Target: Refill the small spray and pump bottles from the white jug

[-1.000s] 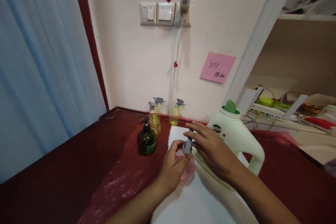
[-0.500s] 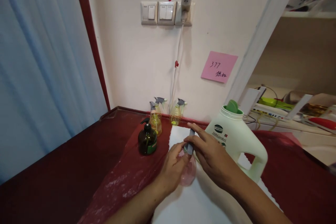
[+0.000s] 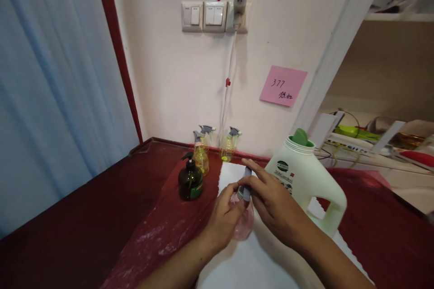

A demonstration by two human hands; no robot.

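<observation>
A pink see-through spray bottle stands upright on the white sheet, between my two hands. My left hand is closed around its upper part, fingers near the neck. With its fingers bent, my right hand grips the grey spray head on top of the bottle. Parts of the neck and spray head are hidden behind my fingers. Just right of my right hand stands a pale green detergent jug with a green piece in its mouth.
A dark pump bottle stands left of my hands. Yellow spray bottles are behind it, and another yellow spray bottle is by the wall. White paper covers part of the red tabletop. A cluttered shelf is at right.
Both hands stay around the pink spray bottle. Only the fingers and the grey spray head have shifted very slightly.
</observation>
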